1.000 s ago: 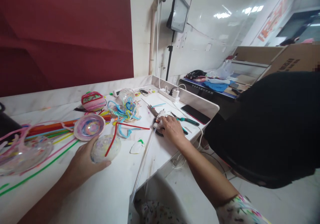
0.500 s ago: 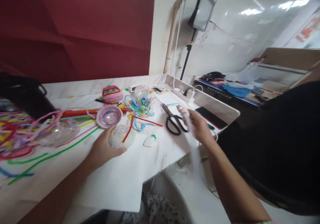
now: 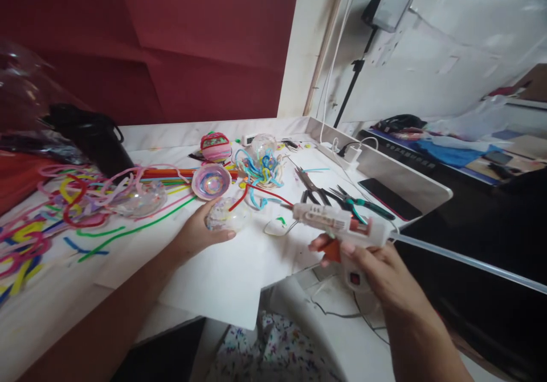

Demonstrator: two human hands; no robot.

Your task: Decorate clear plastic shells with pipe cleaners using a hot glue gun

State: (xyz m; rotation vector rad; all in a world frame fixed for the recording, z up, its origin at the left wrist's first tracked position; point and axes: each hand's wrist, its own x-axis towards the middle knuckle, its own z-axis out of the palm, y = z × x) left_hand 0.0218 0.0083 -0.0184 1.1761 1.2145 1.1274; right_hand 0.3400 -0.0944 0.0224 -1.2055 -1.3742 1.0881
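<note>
My left hand (image 3: 199, 231) is closed around the near side of a clear, speckled plastic ball (image 3: 233, 216), resting at the edge of a white sheet. A red pipe cleaner (image 3: 273, 193), bent at an angle, lies against the ball's top. In my right hand (image 3: 378, 265) is a white hot glue gun (image 3: 320, 217), its nozzle pointing left towards the ball but apart from it. Fingers wrap its handle by the orange trigger (image 3: 332, 250). A long clear glue stick (image 3: 465, 262) juts from its rear. Beyond the ball sits a pink-rimmed bowl-like half (image 3: 199, 188).
Scissors (image 3: 311, 185), green-handled pliers (image 3: 376, 206) and a phone (image 3: 395, 200) lie at the right. Tangled pipe cleaners (image 3: 85, 202) spread left, near a black bottle (image 3: 88, 137). Blue curls (image 3: 265, 168) and a pink wrapped ball (image 3: 215, 150) stand behind. A raised ledge (image 3: 410, 185) borders the table.
My right hand has brought the glue gun up, levelled it and turned its nozzle towards the ball. The pliers now show beside the scissors. My left hand still holds the ball; the view has swung left.
</note>
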